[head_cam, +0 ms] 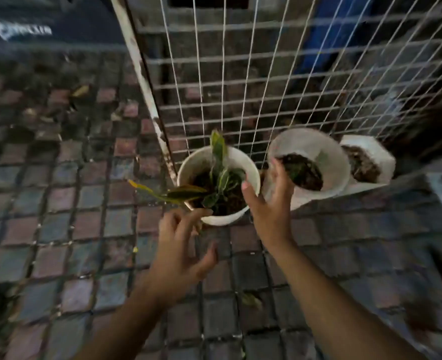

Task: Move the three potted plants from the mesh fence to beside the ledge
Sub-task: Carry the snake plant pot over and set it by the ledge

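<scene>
Pots, three, white, standing in a row on the tiled floor at the foot of the wire mesh fence.

Left pot: round, filled with dark soil, carrying a plant with long green and yellow leaves; one leaf reaches out over the rim to the left. It stands just beside the fence's pale, chipped post.

Middle pot: round, tilted or blurred by motion, cannot tell which; dark soil and a small dark plant inside. It sits just beside the left pot.

Right pot: angular in outline, holding brownish soil; plant not discernible. It touches or nearly touches the middle pot.

Left hand: fingers loosely curled and spread, empty, held near the front rim of the left pot; contact with the rim cannot be told.

Right hand: fingers spread apart, empty, raised between the left and middle pots, its fingertips over the near edges of both.

Floor: small square tiles in reddish and grey tones, with a few fallen leaves lying well to the left of the fence.
</scene>
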The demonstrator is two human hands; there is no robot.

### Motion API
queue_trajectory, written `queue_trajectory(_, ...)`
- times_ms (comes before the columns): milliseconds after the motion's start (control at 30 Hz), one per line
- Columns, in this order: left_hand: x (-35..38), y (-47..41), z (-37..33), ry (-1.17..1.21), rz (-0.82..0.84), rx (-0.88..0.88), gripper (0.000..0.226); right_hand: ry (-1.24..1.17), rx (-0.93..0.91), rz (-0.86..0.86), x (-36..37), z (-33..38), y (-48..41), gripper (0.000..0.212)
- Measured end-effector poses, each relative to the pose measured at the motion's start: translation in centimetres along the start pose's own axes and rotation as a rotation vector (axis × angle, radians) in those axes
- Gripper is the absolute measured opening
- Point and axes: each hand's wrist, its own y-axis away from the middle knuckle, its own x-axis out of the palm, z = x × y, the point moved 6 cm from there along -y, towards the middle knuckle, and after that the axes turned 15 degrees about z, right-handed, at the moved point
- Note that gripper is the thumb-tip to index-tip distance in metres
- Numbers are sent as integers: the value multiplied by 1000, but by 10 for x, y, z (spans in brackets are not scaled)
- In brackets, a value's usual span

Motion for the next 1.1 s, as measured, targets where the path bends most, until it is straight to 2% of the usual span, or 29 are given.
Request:
queue_trajectory(67, 31, 0, 40, -56, 30, -103, 59, -106, 48, -28, 23, -48, 9, 71)
queue_trajectory(133, 59, -3, 84, -44, 43, -208, 71, -200, 102, 11, 46, -96, 16, 82)
queue_trajectory(233, 84, -17, 125, 40, -10, -219, 80, -292, 45, -9, 61, -140, 16, 87)
queue_trajectory(333, 89, -42, 146, 34, -80, -95, 60, -420, -48, -54, 66, -164, 4, 92)
queue_trajectory(467, 92, -51, 159, 161, -260, 76, 35, -521, -72, 18, 78, -189, 0, 107)
queue_trajectory(600, 91, -57, 163, 219, -267, 93, 26, -472, -140, 162, 93, -200, -5, 122)
queue_trajectory(733, 80, -61, 159, 157, -254, 48, 29, -468, -75, 210, 95, -201, -5, 140)
queue_trajectory(867, 67, -54, 170, 282, -199, 44, 29, -427, -45, 167, 96, -209, 6, 141)
queue_trajectory(1033, 48, -49, 190, 449, -50, 131, 32, -355, -21, 45, 105, -216, 38, 118)
queue_trajectory(1100, 44, -51, 188, 493, -56, 135, 21, -366, -20, -14, 104, -212, 44, 116)
